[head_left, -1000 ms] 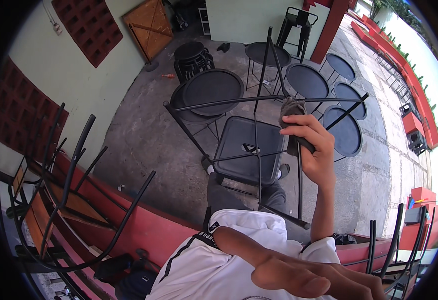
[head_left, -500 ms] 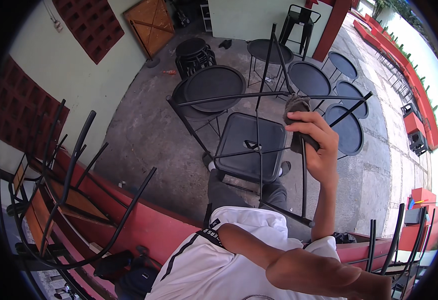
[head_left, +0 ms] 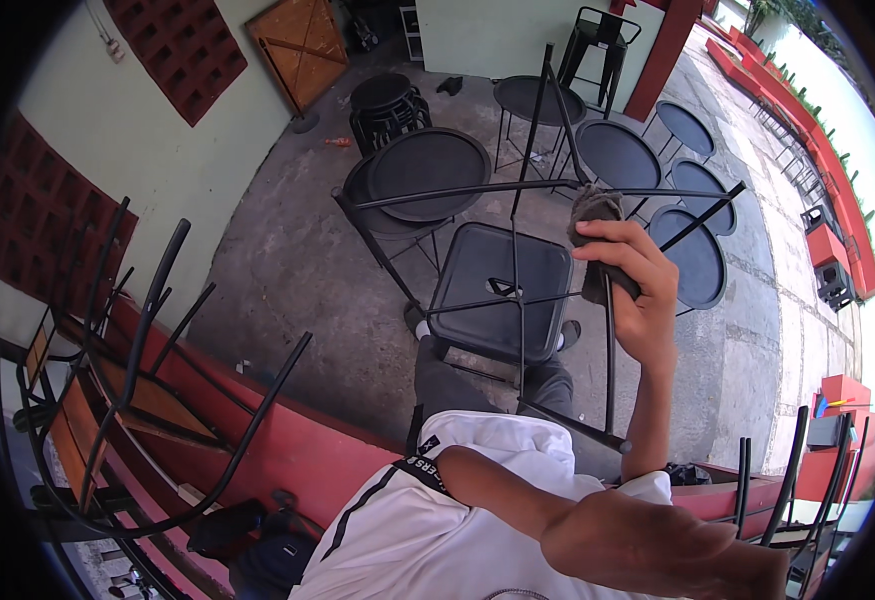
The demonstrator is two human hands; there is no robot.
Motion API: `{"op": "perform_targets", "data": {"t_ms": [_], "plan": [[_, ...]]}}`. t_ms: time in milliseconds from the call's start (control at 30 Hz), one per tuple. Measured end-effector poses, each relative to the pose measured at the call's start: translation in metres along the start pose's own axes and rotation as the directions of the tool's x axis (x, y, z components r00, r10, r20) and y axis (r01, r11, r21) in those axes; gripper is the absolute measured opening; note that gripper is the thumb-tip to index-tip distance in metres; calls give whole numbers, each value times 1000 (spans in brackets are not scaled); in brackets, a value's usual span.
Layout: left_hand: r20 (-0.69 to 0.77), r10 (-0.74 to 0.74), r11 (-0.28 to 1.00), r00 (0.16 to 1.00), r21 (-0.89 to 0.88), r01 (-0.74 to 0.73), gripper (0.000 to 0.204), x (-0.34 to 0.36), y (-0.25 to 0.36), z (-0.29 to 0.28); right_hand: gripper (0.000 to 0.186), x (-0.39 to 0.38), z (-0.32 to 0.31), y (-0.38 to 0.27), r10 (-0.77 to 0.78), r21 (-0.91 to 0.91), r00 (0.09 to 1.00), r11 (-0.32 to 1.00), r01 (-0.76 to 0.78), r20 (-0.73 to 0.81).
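High on the upturned black table frame (head_left: 518,300), the right hand (head_left: 638,290) grips a grey cloth (head_left: 594,215) bunched against a leg.

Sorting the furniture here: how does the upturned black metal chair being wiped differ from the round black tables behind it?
The upturned black metal chair has a square seat and legs pointing up; the round black tables stand upright with circular tops. The right hand presses a grey cloth on the chair; the tables are untouched. Both are black metal.

The upside-down chair (head_left: 503,290) sits in the middle. Round tables (head_left: 428,172) stand behind it. Stacked chairs (head_left: 108,400) are on the left, by the wall (head_left: 158,170).
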State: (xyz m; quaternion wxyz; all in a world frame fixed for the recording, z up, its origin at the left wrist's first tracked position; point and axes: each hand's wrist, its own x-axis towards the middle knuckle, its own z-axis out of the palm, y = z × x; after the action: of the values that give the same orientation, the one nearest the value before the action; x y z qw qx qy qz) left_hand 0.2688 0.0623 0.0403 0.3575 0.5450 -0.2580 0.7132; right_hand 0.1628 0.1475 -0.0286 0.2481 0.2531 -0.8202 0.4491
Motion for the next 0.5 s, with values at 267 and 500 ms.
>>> {"op": "perform_targets", "data": {"t_ms": [267, 500], "plan": [[33, 99, 995, 995, 29, -100, 92, 1, -7, 3, 38, -1, 1, -1, 12, 17, 1000, 1000, -12, 4], [-38, 6, 1000, 999, -11, -7, 76, -1, 1, 6, 38, -1, 0, 0, 17, 21, 1000, 1000, -17, 2]]}}
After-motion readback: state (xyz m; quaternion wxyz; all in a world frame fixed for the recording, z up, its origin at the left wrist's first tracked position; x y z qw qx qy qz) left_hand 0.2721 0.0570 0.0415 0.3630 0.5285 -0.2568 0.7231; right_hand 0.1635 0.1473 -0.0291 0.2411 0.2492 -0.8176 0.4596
